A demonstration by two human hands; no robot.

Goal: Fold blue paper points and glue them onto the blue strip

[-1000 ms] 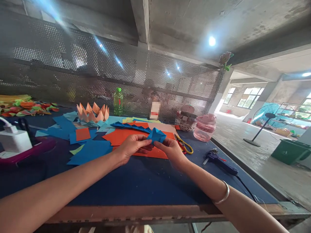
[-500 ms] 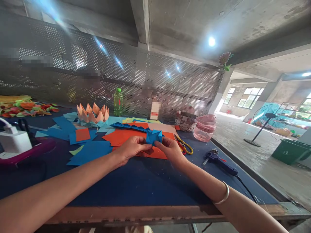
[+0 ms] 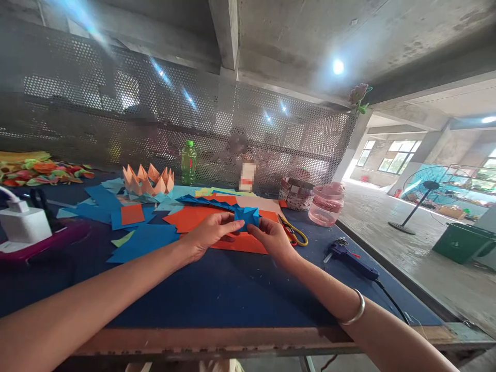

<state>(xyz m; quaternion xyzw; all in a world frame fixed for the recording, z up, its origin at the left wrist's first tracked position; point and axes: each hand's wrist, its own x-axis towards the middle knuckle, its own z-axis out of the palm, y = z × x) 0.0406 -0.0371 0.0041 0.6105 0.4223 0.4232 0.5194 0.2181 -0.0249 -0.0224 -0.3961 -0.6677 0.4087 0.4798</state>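
A folded piece of blue paper [image 3: 247,216] is held up between both hands, above the orange sheets. My left hand [image 3: 213,232] pinches its left side, thumb in front. On its right side my right hand [image 3: 273,237] grips it, thumb at the lower edge. A strip of blue folded points [image 3: 209,202] lies behind, reaching toward the held piece; whether the two are joined I cannot tell. Orange paper sheets [image 3: 248,244] lie underneath. Close to the right hand are scissors [image 3: 299,238] with yellow and red handles, partly hidden by that hand.
A peach folded-paper crown [image 3: 148,181], blue sheets [image 3: 151,243] and a green bottle [image 3: 189,163] stand or lie behind left. A white charger [image 3: 24,225] is far left. Rightward are a woven basket [image 3: 296,195], a pink jar [image 3: 327,205] and a corded glue gun [image 3: 352,258] near the table edge.
The left thumb has shifted up and right onto the front of the blue piece. The piece has moved very slightly right; the right hand keeps its grip.
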